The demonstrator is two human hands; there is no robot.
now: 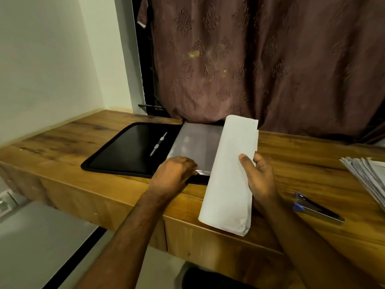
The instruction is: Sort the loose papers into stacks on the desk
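My right hand (259, 178) grips a folded bundle of white papers (229, 174), thumb on its front, and holds it tilted above the wooden desk (291, 155). An open black file folder (129, 151) lies on the desk with a metal clip on its left leaf and clear plastic sleeves (195, 147) on its right. My left hand (174, 172) rests with curled fingers on the near edge of those sleeves. A fanned stack of papers (368, 176) lies at the desk's far right.
A blue and silver stapler (316, 208) lies on the desk near my right forearm. A brown patterned curtain (260, 59) hangs behind the desk. A white wall stands to the left, and floor shows below the desk's front edge.
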